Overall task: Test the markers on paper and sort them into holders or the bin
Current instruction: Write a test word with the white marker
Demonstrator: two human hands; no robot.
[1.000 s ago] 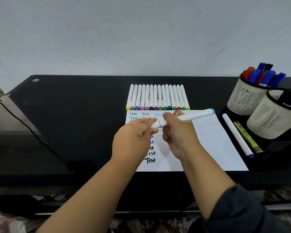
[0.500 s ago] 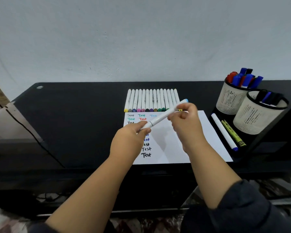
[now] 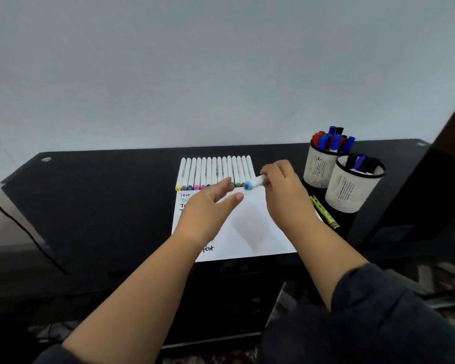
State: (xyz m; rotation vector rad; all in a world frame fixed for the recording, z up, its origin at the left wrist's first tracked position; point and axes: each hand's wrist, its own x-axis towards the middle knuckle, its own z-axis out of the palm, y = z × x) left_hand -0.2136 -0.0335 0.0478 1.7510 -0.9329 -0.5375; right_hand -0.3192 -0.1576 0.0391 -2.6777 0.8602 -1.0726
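Observation:
My right hand (image 3: 283, 190) grips a white marker with a light blue end (image 3: 252, 184) above the far edge of the white paper (image 3: 258, 227), its blue end pointing at me. My left hand (image 3: 208, 208) hovers over the paper's left part with fingers straight and loose, holding nothing. It hides most of the coloured "Test" words (image 3: 184, 199) written down the sheet. A row of several white markers (image 3: 216, 172) lies side by side beyond the paper. Two white mesh holders (image 3: 319, 166) (image 3: 350, 190) with markers stand at the right.
A yellow-green marker (image 3: 325, 212) lies on the black tray next to the holders. The black desk (image 3: 103, 206) runs to a grey wall. A dark upright edge (image 3: 415, 179) rises at the far right. A cable (image 3: 24, 227) crosses the desk's left end.
My left hand has let go of the marker and opened. My right hand has turned the marker so its blue end faces me and carried it right. The head view has tilted upward.

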